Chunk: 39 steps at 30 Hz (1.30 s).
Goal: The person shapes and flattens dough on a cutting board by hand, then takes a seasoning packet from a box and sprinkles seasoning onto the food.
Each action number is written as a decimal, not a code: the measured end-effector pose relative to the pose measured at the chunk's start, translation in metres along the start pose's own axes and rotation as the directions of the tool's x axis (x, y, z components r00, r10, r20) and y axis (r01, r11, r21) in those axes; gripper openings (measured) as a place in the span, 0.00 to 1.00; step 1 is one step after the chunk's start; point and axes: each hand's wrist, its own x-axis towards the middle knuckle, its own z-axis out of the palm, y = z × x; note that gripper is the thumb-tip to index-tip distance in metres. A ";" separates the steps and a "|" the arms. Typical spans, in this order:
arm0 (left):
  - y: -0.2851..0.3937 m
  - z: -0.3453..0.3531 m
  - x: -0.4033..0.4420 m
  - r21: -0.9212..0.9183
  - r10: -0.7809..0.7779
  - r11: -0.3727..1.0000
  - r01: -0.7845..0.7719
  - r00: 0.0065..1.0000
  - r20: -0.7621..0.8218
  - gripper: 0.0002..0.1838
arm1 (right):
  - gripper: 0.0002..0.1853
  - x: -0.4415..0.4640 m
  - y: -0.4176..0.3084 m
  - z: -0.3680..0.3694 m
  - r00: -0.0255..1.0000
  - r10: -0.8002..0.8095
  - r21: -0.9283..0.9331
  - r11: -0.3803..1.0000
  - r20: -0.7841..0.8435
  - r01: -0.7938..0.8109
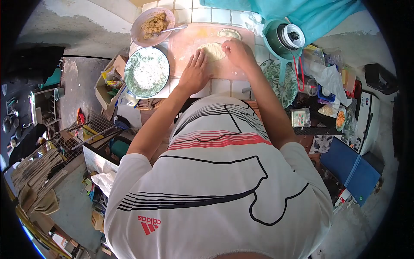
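Note:
A pale piece of dough (212, 51), looking like a folded turnover, lies on the pinkish board (181, 48) between my hands. My left hand (196, 73) rests at its left edge, fingers stretched out and lying flat. At the right edge, my right hand (238, 52) has its fingers bent and pressed together on the dough's rim; the exact grip is partly hidden. Behind it on the board sits a second, smaller folded dough piece (229, 33).
Left of the board stand a pink bowl (137, 32) of brownish filling with a spoon (174, 28), and a green-rimmed plate (128, 77) with white flour. On the right are a teal strainer-like vessel (270, 31) and a leaf-patterned dish (284, 93). White tiles (222, 87) edge the counter.

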 end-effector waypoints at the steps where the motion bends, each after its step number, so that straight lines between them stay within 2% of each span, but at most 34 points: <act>1: -0.001 0.000 0.005 -0.009 0.012 1.000 -0.013 0.998 -0.058 0.38 | 0.10 -0.007 -0.004 0.001 1.000 -0.001 -0.002 1.000 -0.001 0.001; 3: -0.002 0.002 0.017 -0.017 0.019 1.000 -0.021 0.993 -0.116 0.35 | 0.12 -0.019 -0.012 0.008 0.999 0.000 -0.037 0.999 -0.052 -0.002; 5: -0.008 0.008 0.044 -0.212 0.007 0.976 -0.049 0.982 -0.191 0.25 | 0.14 -0.020 -0.014 0.012 0.999 0.029 -0.072 0.997 -0.014 -0.030; 6: -0.009 0.007 0.057 -0.207 0.010 0.977 -0.052 0.980 -0.198 0.25 | 0.15 -0.020 -0.015 0.014 0.999 0.042 -0.085 0.995 -0.028 -0.044; 8: -0.011 0.002 0.080 -0.129 -0.066 0.991 0.041 0.979 -0.195 0.17 | 0.15 -0.021 -0.014 0.016 0.997 0.058 -0.098 0.993 -0.049 -0.062; 11: -0.014 0.007 0.094 -0.061 -0.082 0.996 0.070 0.971 -0.226 0.13 | 0.15 -0.028 -0.014 0.016 0.997 -0.007 -0.092 0.996 -0.073 0.000; 12: -0.014 0.006 0.098 -0.059 -0.076 0.996 0.064 0.972 -0.224 0.13 | 0.15 -0.030 -0.016 0.013 0.998 -0.020 -0.112 0.994 -0.056 0.013; 14: -0.017 0.005 0.103 -0.081 -0.090 0.993 0.081 0.989 -0.116 0.12 | 0.15 -0.035 -0.019 0.013 0.999 -0.025 -0.127 0.992 -0.041 0.019; 18: -0.021 -0.001 0.114 -0.144 -0.080 0.987 0.070 0.995 -0.065 0.12 | 0.16 -0.040 -0.021 0.011 0.999 -0.021 -0.100 0.995 -0.034 0.017; 20: -0.024 -0.001 0.118 -0.318 -0.101 0.944 0.093 0.995 -0.010 0.13 | 0.17 -0.042 -0.025 0.009 1.000 -0.021 -0.111 0.994 -0.006 0.021; 22: -0.027 0.004 0.123 -0.325 -0.079 0.943 0.066 0.996 -0.029 0.13 | 0.17 -0.042 -0.028 0.009 0.999 0.003 -0.125 0.992 0.045 0.003; 30: -0.026 0.011 0.122 -0.427 -0.083 0.904 0.017 0.987 -0.136 0.11 | 0.18 -0.052 -0.037 0.002 1.000 -0.022 -0.108 0.994 0.021 0.024; 32: -0.027 0.010 0.116 -0.440 -0.080 0.896 -0.063 0.951 -0.300 0.11 | 0.19 -0.055 -0.040 0.002 0.999 -0.025 -0.082 0.996 0.028 0.027; 33: -0.026 0.007 0.111 -0.439 -0.078 0.896 -0.064 0.952 -0.297 0.11 | 0.20 -0.058 -0.041 0.003 0.998 -0.057 -0.062 0.996 -0.004 0.057; 35: -0.020 -0.003 0.098 -0.438 -0.104 0.895 -0.086 0.914 -0.391 0.13 | 0.21 -0.061 -0.039 0.007 0.996 -0.080 -0.046 0.996 -0.040 0.078; 36: -0.016 -0.008 0.086 -0.441 -0.098 0.893 -0.091 0.916 -0.388 0.13 | 0.23 -0.060 -0.036 0.012 0.990 -0.136 -0.057 0.989 -0.041 0.133; 37: -0.013 -0.012 0.070 -0.355 -0.037 0.932 -0.081 0.949 -0.312 0.17 | 0.25 -0.058 -0.035 0.015 0.980 -0.193 -0.068 0.980 -0.042 0.190; 38: -0.008 -0.015 0.055 -0.264 0.014 0.962 -0.074 0.974 -0.225 0.22 | 0.25 -0.056 -0.035 0.019 0.981 -0.189 -0.065 0.980 -0.041 0.186; 39: -0.004 -0.014 0.044 -0.264 0.013 0.962 -0.073 0.975 -0.221 0.22 | 0.28 -0.052 -0.036 0.023 0.981 -0.190 -0.070 0.980 -0.041 0.187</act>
